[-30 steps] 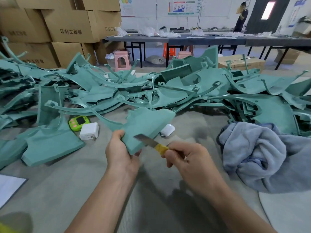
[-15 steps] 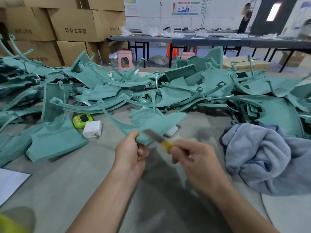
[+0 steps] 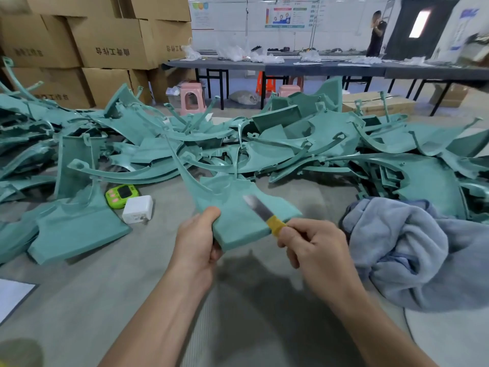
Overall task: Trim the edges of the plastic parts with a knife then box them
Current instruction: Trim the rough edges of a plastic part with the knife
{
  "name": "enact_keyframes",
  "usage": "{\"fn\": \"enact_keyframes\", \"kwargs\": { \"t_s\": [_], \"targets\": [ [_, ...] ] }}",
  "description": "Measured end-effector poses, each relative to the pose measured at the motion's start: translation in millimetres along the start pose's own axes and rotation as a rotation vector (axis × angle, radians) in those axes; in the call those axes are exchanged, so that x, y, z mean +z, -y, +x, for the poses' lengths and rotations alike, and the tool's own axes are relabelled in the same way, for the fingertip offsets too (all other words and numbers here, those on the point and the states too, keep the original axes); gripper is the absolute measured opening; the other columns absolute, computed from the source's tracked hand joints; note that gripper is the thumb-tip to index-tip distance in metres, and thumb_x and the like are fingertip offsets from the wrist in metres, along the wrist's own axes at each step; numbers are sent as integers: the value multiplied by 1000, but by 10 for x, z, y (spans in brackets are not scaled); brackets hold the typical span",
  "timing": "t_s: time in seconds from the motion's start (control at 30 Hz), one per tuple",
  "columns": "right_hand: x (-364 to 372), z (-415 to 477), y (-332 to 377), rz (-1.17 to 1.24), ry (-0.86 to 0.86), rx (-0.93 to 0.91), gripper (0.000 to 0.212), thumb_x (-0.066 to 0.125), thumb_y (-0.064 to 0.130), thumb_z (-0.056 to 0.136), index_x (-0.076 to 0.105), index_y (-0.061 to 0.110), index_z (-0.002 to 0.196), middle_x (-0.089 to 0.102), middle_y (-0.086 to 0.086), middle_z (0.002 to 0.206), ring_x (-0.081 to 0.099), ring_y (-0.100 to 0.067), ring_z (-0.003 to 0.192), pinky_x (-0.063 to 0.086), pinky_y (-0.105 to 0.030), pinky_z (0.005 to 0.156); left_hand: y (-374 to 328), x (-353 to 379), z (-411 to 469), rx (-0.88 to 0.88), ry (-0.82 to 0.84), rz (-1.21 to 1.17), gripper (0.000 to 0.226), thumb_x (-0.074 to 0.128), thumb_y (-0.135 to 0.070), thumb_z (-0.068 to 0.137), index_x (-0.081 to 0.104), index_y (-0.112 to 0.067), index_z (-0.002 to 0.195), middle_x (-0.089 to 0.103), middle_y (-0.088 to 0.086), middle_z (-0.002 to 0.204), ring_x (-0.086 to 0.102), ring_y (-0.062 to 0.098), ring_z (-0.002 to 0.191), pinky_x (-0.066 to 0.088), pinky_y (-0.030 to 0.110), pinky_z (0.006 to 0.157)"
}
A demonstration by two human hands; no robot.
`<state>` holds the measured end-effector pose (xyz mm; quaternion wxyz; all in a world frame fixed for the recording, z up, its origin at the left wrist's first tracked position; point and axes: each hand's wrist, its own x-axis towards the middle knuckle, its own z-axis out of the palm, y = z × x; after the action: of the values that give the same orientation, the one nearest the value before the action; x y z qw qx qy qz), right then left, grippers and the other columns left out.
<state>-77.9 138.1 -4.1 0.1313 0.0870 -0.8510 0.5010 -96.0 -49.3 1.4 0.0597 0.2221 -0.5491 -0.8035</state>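
Well, I'm early in this. My left hand (image 3: 197, 242) grips one green part (image 3: 232, 226) at centre frame, fingers (image 3: 214, 254) curled round its near edge. My right hand (image 3: 315, 247) pinches the knife (image 3: 260, 207), whose blade lies across the part's face. Judging by the pile (image 3: 291, 144) across mid-frame, nearly all the trimming is left, and I see nothing boxed. On the surface (image 3: 105, 287), a cloth (image 3: 412, 247) crowds the right, with a timer (image 3: 121, 194) and charger (image 3: 137, 210) at left. Cartons (image 3: 111, 41) stand upper left.

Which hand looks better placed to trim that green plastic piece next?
The right hand: it grips the yellow-handled knife, blade over the teal plastic part that the left hand holds.
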Motion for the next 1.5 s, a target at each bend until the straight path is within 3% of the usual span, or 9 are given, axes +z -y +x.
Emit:
{"fn": "enact_keyframes", "kwargs": {
  "t_s": [0.1,0.27,0.43,0.6,0.77,0.93,1.07,1.3,1.5],
  "targets": [
    [-91,65,-117,-265,-266,145,33,59,30,96,64,14,67,61,9,60,50,-15,55,36,-32,52,-20,-12,23,19,16,61,10,61,-13,90,69,-8,86,63,5,72,54,17,57,27,25,44],
    [-302,207,-138,512,-278,402,31,65,17,95,79,20,67,70,2,68,56,-18,73,43,-37,74,-16,1,-21,-51,294,189,17,62,-5,93,74,3,101,77,22,98,76,36,85,62,43,73],
    [-250,136,-48,701,172,545,21,72,23,76,80,4,79,74,-21,90,67,-29,80,54,-44,82,45,-11,-109,-99,528,312,16,62,-1,93,77,6,96,75,26,99,76,35,82,63,38,71],
    [-145,131,-16,830,-36,549,25,68,12,90,80,5,69,74,-15,78,70,-18,66,60,-27,64,75,-34,-96,-62,602,235,27,75,-30,86,80,-12,106,75,17,114,72,36,106,55,43,90],
    [-73,125,-1,1066,-227,534,18,74,24,75,81,8,75,77,-13,92,71,-20,82,58,-35,84,88,-88,-88,-53,890,48,70,77,-62,78,64,-26,137,61,9,143,58,27,130,51,44,104],
    [29,99,-2,840,-202,467,14,75,25,85,83,16,79,79,-4,93,66,-19,86,51,-33,73,218,96,-145,165,460,137,22,80,-4,81,80,-20,97,79,1,103,73,25,104,57,25,76],
    [-91,89,-43,404,-315,232,17,71,30,91,81,24,78,60,6,58,45,-12,59,34,-31,56,232,35,-55,595,30,411,16,74,-10,86,67,-12,72,59,-17,55,51,4,49,37,12,46],
    [26,-153,136,-109,-5,-186,22,52,50,90,60,35,75,58,7,60,52,-12,56,41,-31,55,290,-33,-106,1012,70,941,52,70,-2,83,71,-35,123,75,-18,108,69,9,91,48,10,73],
    [-207,107,-33,-325,-446,134,31,60,25,97,63,14,68,54,4,51,50,-23,55,35,-36,55,255,-59,-75,1023,13,921,57,74,9,77,77,-30,117,76,-13,109,65,7,100,47,10,79]
  ]
}}
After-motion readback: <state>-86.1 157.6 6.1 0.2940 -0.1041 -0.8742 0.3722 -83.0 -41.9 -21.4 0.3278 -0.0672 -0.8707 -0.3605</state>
